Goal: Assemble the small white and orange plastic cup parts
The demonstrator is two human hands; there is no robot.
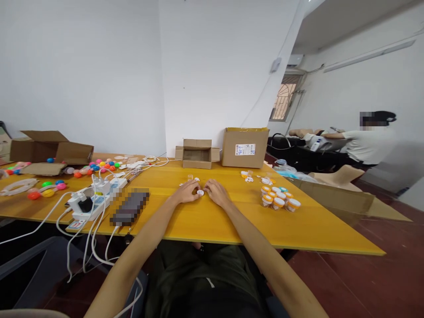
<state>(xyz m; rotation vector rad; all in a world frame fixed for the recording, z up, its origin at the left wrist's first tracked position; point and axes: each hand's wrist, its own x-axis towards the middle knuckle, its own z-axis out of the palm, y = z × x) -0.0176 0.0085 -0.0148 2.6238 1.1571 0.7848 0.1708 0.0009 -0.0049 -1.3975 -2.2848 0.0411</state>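
Note:
My left hand [188, 193] is closed, thumb and fingertips pinching a small white round piece [200, 193] just over the table. Close by on the other side, my right hand [216, 192] has its fingers curled together, tips near the white piece. Whatever it pinches, if anything, is too small to make out. Just beyond my hands stands a small clear cup [190, 177]. Small white pieces [197, 179] lie beside it, and more are partly hidden by my left hand.
Several clear jars with orange and teal-rimmed white lids [278, 202] stand right. An open carton [197, 158] and a taped cardboard box [245, 148] sit at the back. Left are a phone [130, 207], power strip [99, 201] and coloured balls [48, 193]. Another person [367, 141] sits far right.

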